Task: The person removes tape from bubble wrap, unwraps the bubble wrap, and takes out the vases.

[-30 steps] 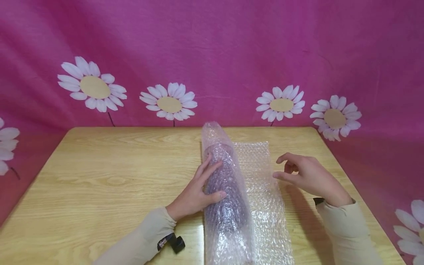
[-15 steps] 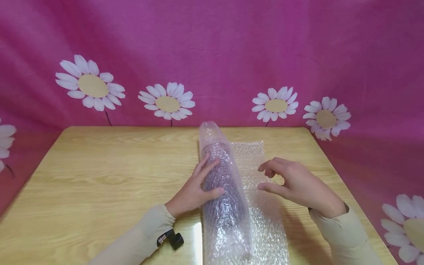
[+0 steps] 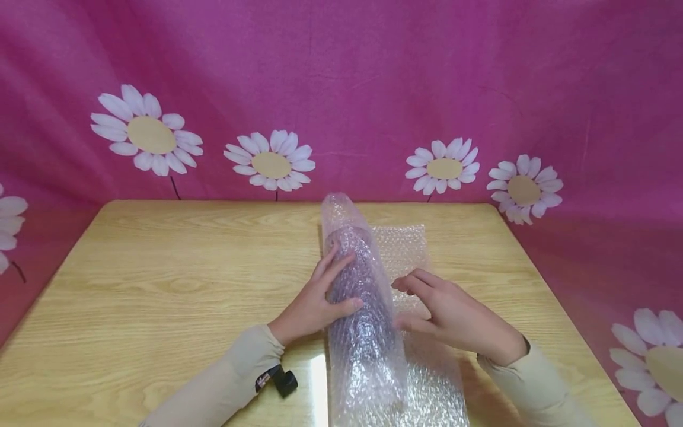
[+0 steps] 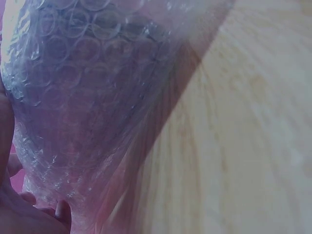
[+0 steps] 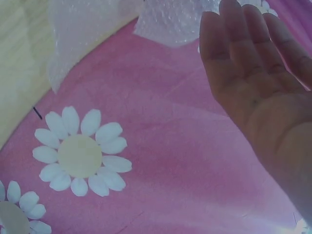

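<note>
A dark, purplish object wrapped in clear bubble wrap lies lengthwise at the middle of the table. What it is stays hidden under the layers. Across its left side rests my left hand, fingers spread and thumb on top; the left wrist view shows the fingers of that hand beside the bulging bubble wrap. My right hand, fingers bent loosely and nothing in them, hovers over the flat tail of the sheet, fingertips right at the roll's right side. The right wrist view shows its palm.
The wood-grain table extends on both sides of the roll. A magenta cloth with white daisies hangs behind and around it. A black strap device sits at the left sleeve.
My right hand has moved left, from beyond the sheet's right edge to the roll's side. My left hand stays on the roll.
</note>
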`<move>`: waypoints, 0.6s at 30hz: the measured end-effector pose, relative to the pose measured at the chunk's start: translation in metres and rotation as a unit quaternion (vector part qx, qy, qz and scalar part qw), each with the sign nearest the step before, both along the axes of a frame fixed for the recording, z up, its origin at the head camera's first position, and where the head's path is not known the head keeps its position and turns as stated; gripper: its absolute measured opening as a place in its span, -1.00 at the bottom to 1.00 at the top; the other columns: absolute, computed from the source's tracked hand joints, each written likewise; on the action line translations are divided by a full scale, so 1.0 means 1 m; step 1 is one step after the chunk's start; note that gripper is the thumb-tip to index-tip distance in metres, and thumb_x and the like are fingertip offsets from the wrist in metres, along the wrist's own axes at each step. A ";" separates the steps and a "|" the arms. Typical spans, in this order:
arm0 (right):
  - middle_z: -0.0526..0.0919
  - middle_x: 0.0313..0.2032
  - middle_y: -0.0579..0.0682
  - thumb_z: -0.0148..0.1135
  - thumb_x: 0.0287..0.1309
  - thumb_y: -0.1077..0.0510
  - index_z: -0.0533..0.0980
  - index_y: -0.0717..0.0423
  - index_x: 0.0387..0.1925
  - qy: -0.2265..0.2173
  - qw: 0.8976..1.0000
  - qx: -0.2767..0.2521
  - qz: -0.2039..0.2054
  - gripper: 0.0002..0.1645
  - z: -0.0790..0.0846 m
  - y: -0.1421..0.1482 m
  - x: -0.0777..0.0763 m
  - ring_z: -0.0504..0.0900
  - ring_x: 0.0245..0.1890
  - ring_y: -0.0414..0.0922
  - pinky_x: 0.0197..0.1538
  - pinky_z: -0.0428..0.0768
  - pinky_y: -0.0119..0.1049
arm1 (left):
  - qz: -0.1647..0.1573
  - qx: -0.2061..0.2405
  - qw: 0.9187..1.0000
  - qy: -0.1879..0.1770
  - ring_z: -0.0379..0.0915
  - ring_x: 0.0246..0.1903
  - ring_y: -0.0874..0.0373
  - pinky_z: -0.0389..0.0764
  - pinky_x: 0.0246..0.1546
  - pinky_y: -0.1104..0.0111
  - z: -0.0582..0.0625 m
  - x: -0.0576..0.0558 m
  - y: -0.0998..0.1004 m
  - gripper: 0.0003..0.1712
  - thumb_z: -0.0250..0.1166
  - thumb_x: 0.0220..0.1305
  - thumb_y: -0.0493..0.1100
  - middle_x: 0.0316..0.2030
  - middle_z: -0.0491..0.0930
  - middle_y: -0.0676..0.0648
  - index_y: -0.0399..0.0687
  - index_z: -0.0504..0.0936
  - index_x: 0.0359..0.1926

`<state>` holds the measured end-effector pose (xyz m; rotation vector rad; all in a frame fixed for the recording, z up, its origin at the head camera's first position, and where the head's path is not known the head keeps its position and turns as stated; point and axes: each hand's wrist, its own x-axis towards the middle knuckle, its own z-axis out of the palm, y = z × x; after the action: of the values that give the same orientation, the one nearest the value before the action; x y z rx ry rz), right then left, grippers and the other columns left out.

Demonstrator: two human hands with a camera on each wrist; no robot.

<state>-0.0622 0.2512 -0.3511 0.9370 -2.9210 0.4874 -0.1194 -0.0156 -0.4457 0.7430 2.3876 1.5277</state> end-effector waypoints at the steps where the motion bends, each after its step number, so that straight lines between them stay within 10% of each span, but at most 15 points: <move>1: 0.67 0.02 -0.05 0.42 0.21 -0.22 0.57 0.10 0.15 -0.005 1.000 0.004 0.000 -0.36 -0.001 -0.001 0.000 0.71 0.02 -0.11 0.11 0.76 -0.12 | 0.000 -0.001 1.000 -0.001 -0.20 0.63 -0.38 0.16 0.35 -0.55 0.000 0.000 0.000 0.05 0.37 0.23 0.38 0.67 -0.44 0.24 0.67 -0.02 0.60; 18: 0.69 0.01 -0.10 0.23 0.29 -0.36 0.61 -0.01 0.14 -0.069 0.998 0.006 0.012 -0.37 -0.012 0.005 -0.007 0.68 -0.08 -0.19 0.06 0.75 -0.22 | 0.001 -0.001 1.000 -0.007 -0.24 0.64 -0.37 0.13 0.37 -0.55 0.002 0.001 -0.002 0.06 0.36 0.21 0.42 0.67 -0.45 0.23 0.65 -0.02 0.61</move>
<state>-0.0695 0.2564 -0.3631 0.9795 -3.0409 0.5587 -0.1180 -0.0176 -0.4442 0.7280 2.3795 1.5271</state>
